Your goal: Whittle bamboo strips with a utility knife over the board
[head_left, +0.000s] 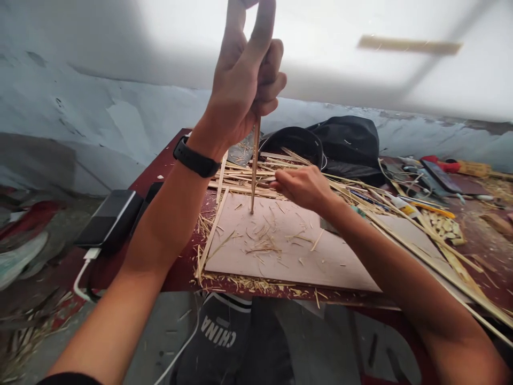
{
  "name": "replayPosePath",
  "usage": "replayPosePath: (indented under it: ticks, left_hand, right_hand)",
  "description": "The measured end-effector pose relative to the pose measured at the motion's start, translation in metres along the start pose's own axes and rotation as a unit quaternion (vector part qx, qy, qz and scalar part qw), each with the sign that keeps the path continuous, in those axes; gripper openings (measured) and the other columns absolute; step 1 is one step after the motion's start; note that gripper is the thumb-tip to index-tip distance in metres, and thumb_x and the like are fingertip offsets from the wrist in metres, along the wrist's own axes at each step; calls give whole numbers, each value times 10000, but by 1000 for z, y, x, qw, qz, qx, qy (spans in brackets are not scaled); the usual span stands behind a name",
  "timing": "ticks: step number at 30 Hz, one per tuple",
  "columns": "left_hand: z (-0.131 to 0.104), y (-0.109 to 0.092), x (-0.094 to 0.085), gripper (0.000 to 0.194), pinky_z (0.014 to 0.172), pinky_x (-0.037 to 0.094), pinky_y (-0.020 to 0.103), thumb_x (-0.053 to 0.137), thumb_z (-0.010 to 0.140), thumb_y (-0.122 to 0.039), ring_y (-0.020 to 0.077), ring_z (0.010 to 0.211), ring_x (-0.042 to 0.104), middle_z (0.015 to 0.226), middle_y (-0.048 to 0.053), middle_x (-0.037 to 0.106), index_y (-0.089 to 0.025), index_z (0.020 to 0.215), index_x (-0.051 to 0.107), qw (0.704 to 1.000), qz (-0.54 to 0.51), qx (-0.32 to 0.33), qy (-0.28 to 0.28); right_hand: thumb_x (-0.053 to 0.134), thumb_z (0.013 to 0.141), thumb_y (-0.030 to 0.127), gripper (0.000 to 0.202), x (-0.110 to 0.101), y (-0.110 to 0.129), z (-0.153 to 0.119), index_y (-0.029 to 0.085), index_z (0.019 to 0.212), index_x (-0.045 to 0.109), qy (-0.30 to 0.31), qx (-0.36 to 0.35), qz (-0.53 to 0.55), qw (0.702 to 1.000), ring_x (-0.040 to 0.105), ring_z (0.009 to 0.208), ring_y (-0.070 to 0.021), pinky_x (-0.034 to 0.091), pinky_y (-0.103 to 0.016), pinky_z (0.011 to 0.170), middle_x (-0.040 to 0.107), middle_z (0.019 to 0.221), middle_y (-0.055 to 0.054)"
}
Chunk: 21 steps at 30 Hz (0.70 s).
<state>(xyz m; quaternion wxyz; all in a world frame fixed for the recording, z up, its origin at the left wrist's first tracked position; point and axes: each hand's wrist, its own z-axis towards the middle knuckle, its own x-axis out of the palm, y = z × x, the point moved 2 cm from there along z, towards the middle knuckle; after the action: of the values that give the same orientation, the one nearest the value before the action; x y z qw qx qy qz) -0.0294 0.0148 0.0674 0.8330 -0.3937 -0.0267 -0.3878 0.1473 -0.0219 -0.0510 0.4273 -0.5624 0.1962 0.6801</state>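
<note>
My left hand [256,69], with a black band on the wrist, is raised at the top centre, its fingers closed round a thin wooden stick [255,166]. The stick hangs nearly upright, its lower end over the pale board [288,235]. Right of the stick, lower down, my right hand [302,186] is closed with its fingertips towards the stick. Whatever it may hold is too small to make out. Thin shavings are scattered over the board.
Long wooden strips [276,166] lie behind the board and along its right. A black bag [348,141] stands at the back. A power bank [110,216] with a white cable sits at the left edge of the red table [176,267]. Tools and a phone [441,176] lie at the right.
</note>
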Motion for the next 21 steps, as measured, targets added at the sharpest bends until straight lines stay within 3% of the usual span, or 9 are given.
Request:
replayPosePath:
  ticks: [5, 11, 17, 19, 21]
  left_hand:
    - [-3, -6, 6, 158, 452, 84, 135, 560, 1155, -357, 32, 483, 167, 712, -86, 170, -244, 1161, 450, 1000, 14, -12, 16]
    - [1, -4, 1, 160, 449, 53, 147, 465, 1179, -388, 34, 467, 139, 724, -69, 130, -243, 1115, 482, 1000, -9, -16, 10]
    - [-1, -5, 2, 177, 454, 44, 160, 571, 1138, -411, 51, 474, 128, 721, -76, 132, -250, 1095, 511, 1000, 2, -23, 10]
    - [-3, -8, 2, 185, 435, 36, 172, 585, 1130, -428, 65, 487, 95, 702, -89, 131, -261, 1115, 507, 1000, 7, -20, 1]
    - [-4, -10, 1, 172, 419, 44, 172, 480, 1167, -435, 76, 491, 82, 683, -95, 133, -269, 1131, 509, 1000, 0, -18, -13]
  right_hand:
    - [214, 1140, 590, 583, -41, 1, 30, 221, 1025, 651, -111, 35, -17, 993, 474, 637, -152, 243, -342, 640, 658, 859, -61]
    - [217, 1138, 583, 572, -41, 10, 35, 223, 1016, 645, -126, 47, -25, 991, 507, 659, -173, 268, -345, 655, 654, 838, -71]
    - [203, 1156, 560, 589, -39, 9, 35, 207, 1029, 657, -75, 44, -28, 996, 485, 612, -146, 223, -342, 632, 696, 858, -73]
    - [257, 1158, 560, 554, -24, 13, 27, 207, 1040, 667, -22, 13, -39, 999, 482, 598, -135, 211, -344, 623, 714, 868, -71]
    - [332, 1152, 551, 502, 3, 19, 12, 207, 1044, 680, 65, -46, -49, 996, 484, 589, -130, 207, -347, 615, 728, 863, -70]
